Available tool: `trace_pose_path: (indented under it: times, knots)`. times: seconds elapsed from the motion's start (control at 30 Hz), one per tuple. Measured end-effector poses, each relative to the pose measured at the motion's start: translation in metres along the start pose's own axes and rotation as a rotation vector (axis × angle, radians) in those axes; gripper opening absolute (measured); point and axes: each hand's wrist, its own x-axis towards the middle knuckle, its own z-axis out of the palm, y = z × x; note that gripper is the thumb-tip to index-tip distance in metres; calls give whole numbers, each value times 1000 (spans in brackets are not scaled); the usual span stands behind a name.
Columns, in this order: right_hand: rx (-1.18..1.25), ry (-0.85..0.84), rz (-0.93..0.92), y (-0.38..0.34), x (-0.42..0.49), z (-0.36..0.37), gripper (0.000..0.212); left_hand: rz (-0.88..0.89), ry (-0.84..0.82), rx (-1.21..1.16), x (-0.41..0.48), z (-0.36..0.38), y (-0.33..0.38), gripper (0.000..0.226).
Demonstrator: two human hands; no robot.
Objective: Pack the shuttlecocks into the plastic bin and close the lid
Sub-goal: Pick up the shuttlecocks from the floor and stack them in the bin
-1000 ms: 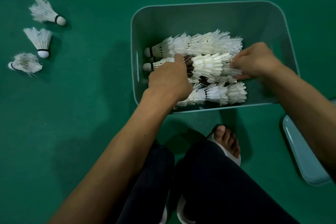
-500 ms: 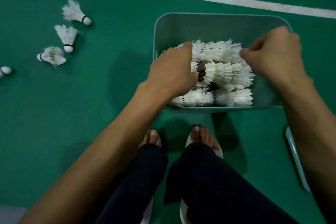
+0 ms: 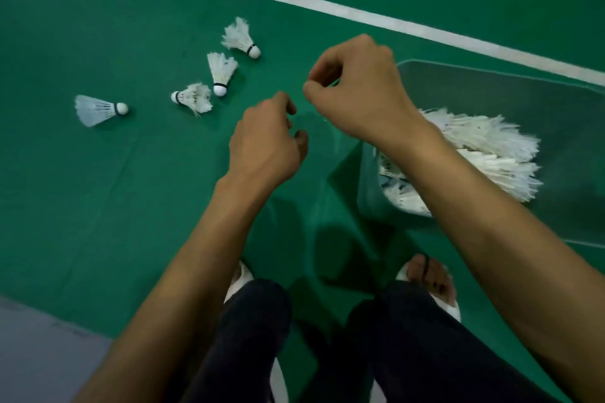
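Observation:
The translucent plastic bin (image 3: 523, 98) stands at the right and holds a packed pile of white feather shuttlecocks (image 3: 484, 147). Several loose shuttlecocks lie on the green floor to the left: one (image 3: 240, 38) farthest back, one (image 3: 222, 72) below it, a ragged one (image 3: 193, 98) and one (image 3: 98, 109) at the far left. My left hand (image 3: 265, 144) hovers over the floor left of the bin, fingers loosely curled and empty. My right hand (image 3: 357, 91) is above the bin's left corner, curled shut with nothing seen in it. The lid is out of view.
A white court line (image 3: 360, 15) runs diagonally behind the bin. My feet in white sandals (image 3: 432, 285) and dark trousers are at the bottom. A grey floor strip (image 3: 39, 353) borders the green mat at the lower left.
Both hands have come up out of the bin and moved left, toward the loose shuttlecocks. The view has swung left, so the bin now sits at the right.

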Motion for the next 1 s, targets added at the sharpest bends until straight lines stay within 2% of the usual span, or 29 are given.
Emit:
trace_pose_path:
  times: [0.27, 0.37, 0.43, 0.5, 0.57, 0.6, 0.67, 0.73, 0.8, 0.9, 1.0]
  knots:
    - [-338, -513, 6, -40, 58, 111, 35, -502, 126, 64, 18, -28, -144, 49]
    - [-297, -504, 1, -46, 90, 140, 28, -711, 240, 167, 35, -50, -194, 65]
    - [-270, -434, -48, -49, 116, 157, 31, -782, 290, 198, 50, -64, -229, 87]
    - [-275, -400, -121, -52, 140, 172, 46, -756, 246, 242, 69, -73, -261, 109]
    - [-282, -393, -154, -56, 159, 187, 71, -659, 161, 358, 91, -76, -283, 116]
    - [-283, -399, -154, -59, 167, 194, 79, -602, 117, 423, 102, -76, -290, 112]
    - [-314, -426, -145, -64, 176, 209, 84, -512, 40, 473, 121, -78, -299, 88]
    - [-353, -419, -128, -64, 178, 221, 76, -500, 36, 399, 131, -80, -301, 55]
    - [-321, -380, -60, -55, 176, 226, 61, -564, 130, 282, 132, -79, -292, 38]
    - [-229, -346, 145, -40, 177, 224, 41, -650, 181, 63, 118, -72, -265, 33]
    - [-231, -348, 277, -31, 183, 218, 34, -463, 18, 22, 100, -68, -232, 40]
